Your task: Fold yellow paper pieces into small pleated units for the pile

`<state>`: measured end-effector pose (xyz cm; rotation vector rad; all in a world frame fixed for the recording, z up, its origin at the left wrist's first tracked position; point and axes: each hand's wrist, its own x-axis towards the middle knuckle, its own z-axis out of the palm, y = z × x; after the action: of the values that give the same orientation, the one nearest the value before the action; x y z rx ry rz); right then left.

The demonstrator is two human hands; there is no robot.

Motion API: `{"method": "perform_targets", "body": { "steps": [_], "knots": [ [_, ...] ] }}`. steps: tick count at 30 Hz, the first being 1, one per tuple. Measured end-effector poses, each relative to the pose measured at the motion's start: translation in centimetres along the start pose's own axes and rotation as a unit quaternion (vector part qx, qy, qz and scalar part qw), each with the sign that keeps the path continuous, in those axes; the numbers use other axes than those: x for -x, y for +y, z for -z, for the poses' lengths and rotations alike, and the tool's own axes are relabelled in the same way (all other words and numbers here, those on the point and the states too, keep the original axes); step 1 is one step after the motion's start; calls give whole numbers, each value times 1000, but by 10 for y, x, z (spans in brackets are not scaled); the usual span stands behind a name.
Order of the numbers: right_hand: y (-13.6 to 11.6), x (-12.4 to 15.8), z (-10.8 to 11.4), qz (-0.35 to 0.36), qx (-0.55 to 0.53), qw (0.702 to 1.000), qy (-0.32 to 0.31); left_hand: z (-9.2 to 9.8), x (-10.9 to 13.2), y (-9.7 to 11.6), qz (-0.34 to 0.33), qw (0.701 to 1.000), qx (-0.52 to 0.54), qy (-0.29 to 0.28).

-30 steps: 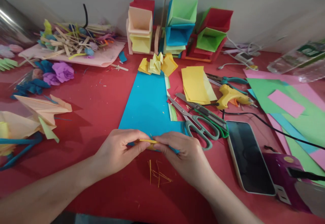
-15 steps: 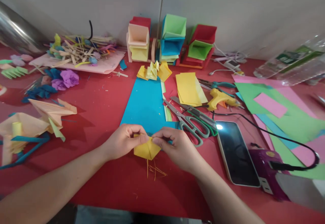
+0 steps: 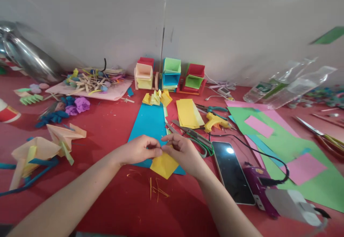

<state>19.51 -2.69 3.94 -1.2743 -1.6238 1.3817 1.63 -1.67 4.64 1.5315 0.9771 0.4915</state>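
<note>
My left hand [image 3: 142, 149] and my right hand [image 3: 185, 153] meet over the table, thumbs and forefingers pinched together at the top corner of a piece of yellow paper [image 3: 165, 166]. The paper hangs below the fingertips, a faint crease across it; its upper edge is hidden by my fingers. Beneath both hands lies a long sheet of blue paper [image 3: 147, 122]. Thin yellow paper strips [image 3: 158, 190] are scattered just in front of the piece. Beside my right hand are scissors [image 3: 202, 150] and a green utility knife [image 3: 199, 136], partly overlapping.
Small folded yellow pieces [image 3: 156, 97] sit at the blue sheet's far end, before coloured paper boxes [image 3: 172, 79]. To the right are stacked yellow sheets [image 3: 188, 113], a yellow glue gun [image 3: 216, 121], a phone [image 3: 232, 174] and green paper [image 3: 290, 158]. Folded peach paper [image 3: 40, 149] lies left.
The camera view has tilted up, showing more wall. The yellow paper has turned and shows a wider face, shifted slightly right; my fingers have moved to its top corner.
</note>
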Motion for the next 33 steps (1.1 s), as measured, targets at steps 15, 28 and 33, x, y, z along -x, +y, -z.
{"method": "perform_targets", "body": {
  "steps": [15,28,33],
  "knots": [
    [7,-7,-5,37,-57,995,72,-16,-2,-13,1,986,66,156],
    [0,10,-7,406,373,820,158,-18,0,-11,-7,922,339,188],
    [3,11,41,129,457,861,181,-9,-1,-10,-8,935,259,243]
  ]
}}
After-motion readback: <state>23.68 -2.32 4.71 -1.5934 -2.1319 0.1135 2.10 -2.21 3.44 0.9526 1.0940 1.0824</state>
